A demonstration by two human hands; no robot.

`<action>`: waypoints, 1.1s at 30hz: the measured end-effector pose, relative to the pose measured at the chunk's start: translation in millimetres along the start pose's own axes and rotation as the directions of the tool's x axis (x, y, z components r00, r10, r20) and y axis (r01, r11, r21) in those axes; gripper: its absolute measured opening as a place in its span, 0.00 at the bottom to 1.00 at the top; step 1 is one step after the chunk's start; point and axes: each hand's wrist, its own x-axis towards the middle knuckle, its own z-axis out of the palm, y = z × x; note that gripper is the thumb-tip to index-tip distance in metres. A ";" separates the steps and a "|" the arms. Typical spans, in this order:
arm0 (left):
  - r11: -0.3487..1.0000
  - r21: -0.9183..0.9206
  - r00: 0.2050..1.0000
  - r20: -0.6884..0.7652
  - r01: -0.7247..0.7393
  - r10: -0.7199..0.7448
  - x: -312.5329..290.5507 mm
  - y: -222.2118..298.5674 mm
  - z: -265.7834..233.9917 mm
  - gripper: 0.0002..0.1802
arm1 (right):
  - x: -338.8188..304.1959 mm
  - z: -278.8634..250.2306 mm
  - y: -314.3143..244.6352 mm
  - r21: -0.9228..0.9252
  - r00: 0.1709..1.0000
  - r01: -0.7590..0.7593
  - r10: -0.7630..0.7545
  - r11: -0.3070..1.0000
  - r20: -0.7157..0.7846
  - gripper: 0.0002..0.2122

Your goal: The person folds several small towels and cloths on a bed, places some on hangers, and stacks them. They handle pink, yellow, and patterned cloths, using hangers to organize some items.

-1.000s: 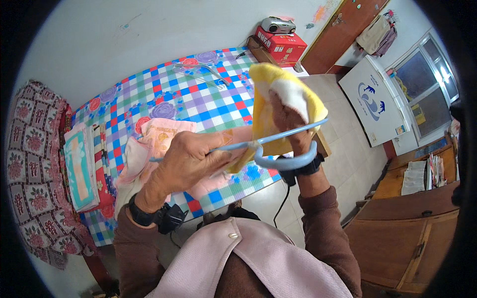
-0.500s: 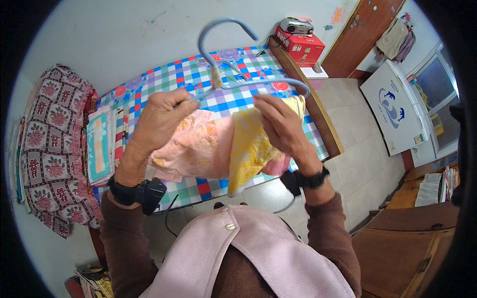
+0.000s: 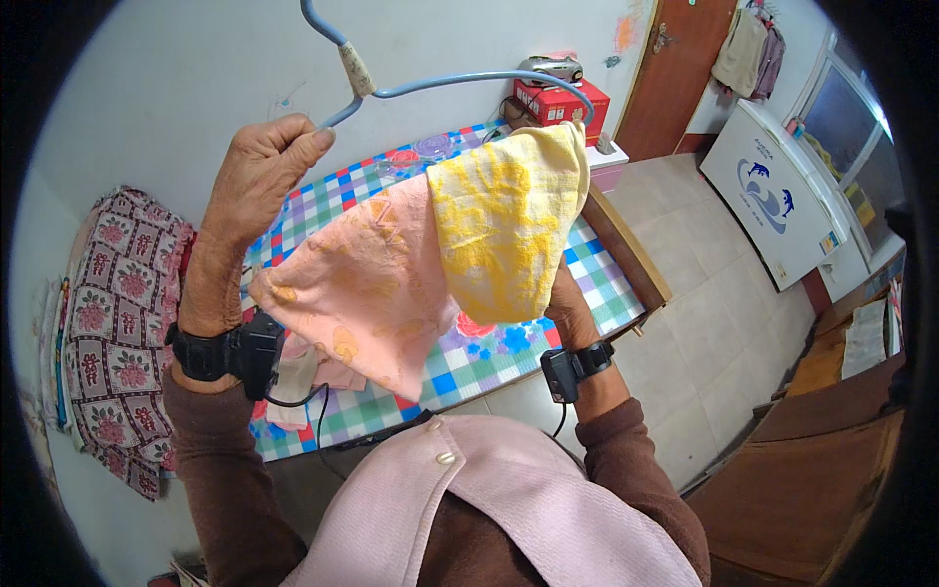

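My left hand is closed around the left arm of a blue clothes hanger, raised over the bed. A pink and yellow cloth garment spreads below it. The yellow part's top right corner meets the hanger's curved right end; whether the end goes inside the cloth cannot be made out. The pink part slants down towards my left wrist. My right hand is behind the yellow part's lower right edge, with its fingers hidden. The hanger's hook runs out of the top of the picture.
A bed with a checked cover lies beneath, bounded at right by a wooden board. Patterned bedding is piled at left. A red box carrying a silver radio stands behind. A white freezer is at far right.
The hanger and my left hand have moved up and left. The garment has been lifted and spread out. My right hand has gone from the garment's top to behind its yellow part.
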 end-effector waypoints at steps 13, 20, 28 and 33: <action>0.997 0.027 0.997 -0.020 0.070 -0.069 -12.8 -8.4 3.2 0.16 | -8.3 1.7 -36.9 0.282 0.996 0.086 -0.071 0.955 -0.062 0.21; 0.997 -0.068 0.999 0.042 0.033 -0.030 -24.1 -4.9 14.2 0.16 | 24.5 -3.4 -74.9 -0.195 0.924 0.285 -0.323 0.938 -0.203 0.10; 1.000 0.030 1.000 -0.016 0.005 -0.005 -28.3 0.7 14.2 0.13 | 16.5 -15.0 -79.6 -0.689 0.809 0.277 -0.549 0.670 -0.209 0.16; 0.989 0.112 0.994 -0.035 -0.101 0.105 -24.1 3.9 28.5 0.13 | -3.8 53.5 -125.5 -0.911 0.547 0.363 -0.747 -0.196 0.379 0.26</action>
